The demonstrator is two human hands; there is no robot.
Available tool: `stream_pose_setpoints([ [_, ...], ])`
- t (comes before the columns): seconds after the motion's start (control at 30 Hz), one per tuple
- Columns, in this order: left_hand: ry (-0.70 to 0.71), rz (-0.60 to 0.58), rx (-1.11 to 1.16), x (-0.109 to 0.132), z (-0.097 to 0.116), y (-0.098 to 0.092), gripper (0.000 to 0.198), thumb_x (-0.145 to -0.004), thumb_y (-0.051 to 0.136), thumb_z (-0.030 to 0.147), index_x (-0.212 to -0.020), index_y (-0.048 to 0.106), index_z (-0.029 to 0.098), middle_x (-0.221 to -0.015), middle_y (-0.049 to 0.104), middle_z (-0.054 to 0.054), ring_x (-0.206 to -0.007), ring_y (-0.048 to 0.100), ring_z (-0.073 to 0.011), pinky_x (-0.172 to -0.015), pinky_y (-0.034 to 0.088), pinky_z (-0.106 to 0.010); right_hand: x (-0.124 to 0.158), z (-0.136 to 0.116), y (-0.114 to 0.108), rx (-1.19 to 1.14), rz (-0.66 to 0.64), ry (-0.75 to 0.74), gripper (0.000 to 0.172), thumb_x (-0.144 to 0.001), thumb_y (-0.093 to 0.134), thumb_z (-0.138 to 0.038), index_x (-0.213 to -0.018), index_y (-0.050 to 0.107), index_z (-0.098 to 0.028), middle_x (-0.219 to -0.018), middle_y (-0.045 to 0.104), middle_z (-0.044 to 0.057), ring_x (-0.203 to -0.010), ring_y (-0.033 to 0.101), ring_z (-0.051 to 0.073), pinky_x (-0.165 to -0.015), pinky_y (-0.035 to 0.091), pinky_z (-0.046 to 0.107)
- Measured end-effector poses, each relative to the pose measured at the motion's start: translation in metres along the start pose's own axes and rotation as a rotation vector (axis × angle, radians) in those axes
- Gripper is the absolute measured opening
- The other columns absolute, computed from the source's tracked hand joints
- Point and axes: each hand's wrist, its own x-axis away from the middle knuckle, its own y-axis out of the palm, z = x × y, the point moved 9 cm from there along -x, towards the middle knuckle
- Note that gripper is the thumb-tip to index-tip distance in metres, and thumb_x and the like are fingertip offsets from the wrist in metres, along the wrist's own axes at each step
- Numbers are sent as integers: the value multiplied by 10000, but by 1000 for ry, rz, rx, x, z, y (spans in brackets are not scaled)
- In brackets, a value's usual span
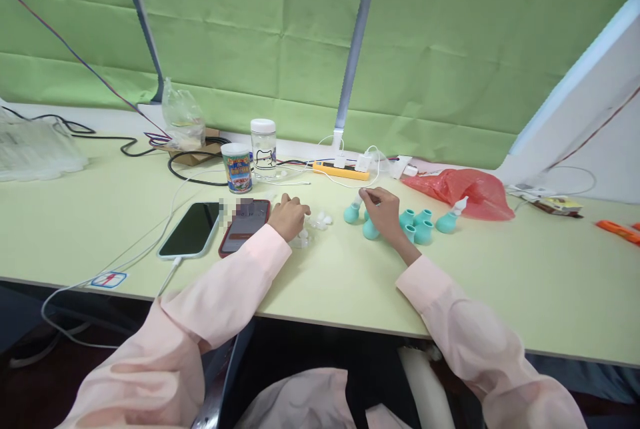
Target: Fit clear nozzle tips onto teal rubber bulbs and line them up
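My left hand (290, 214) rests on the pale green table (525, 282) with its fingers curled over small clear plastic pieces (320, 220); what it grips, if anything, is hidden. My right hand (383, 210) is pinched on the white tip of a teal rubber bulb (351, 213). Several more teal bulbs (419, 225) stand just right of that hand, one with a white nozzle (450, 219) fitted. Both arms wear pink sleeves.
Two phones (193, 230) lie left of my left hand, one on a white cable. Behind stand a printed can (237, 167) and a clear jar (263, 147). A yellow power strip (341, 171), a red plastic bag (463, 190) and tangled cables lie along the back.
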Motion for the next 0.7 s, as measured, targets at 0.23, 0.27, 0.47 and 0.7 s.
stream_pose_setpoints([
  [0.23,9,-48,-27,4,7,8,248,-746,401,304,-811,614,195,-899,485,-106,-900,365,-247,-649,368,-330,0,8,10,36,-43,1,334,-723,432,-408,-841,600,-145,-696,570,41,-547,494,120,-598,394,267],
  [0.27,19,-49,-24,4,8,9,244,-739,409,315,-791,616,196,-897,482,-104,-904,362,-249,-649,368,-333,0,9,10,48,-43,2,338,-719,437,-406,-862,593,-143,-704,566,42,-541,494,119,-597,394,270],
  [0.47,83,-40,-9,4,18,15,238,-720,441,297,-893,587,224,-920,471,-101,-911,359,-255,-655,372,-343,10,-22,-7,223,101,-131,331,-721,453,-361,-944,559,-140,-793,538,76,-661,501,153,-661,365,299],
  [0.7,86,44,-62,3,20,16,304,-737,404,177,-1021,509,210,-996,477,-104,-939,344,-247,-674,353,-344,64,-81,60,185,-559,-373,264,-772,403,-325,-917,579,-192,-660,574,32,-587,505,125,-542,319,231],
])
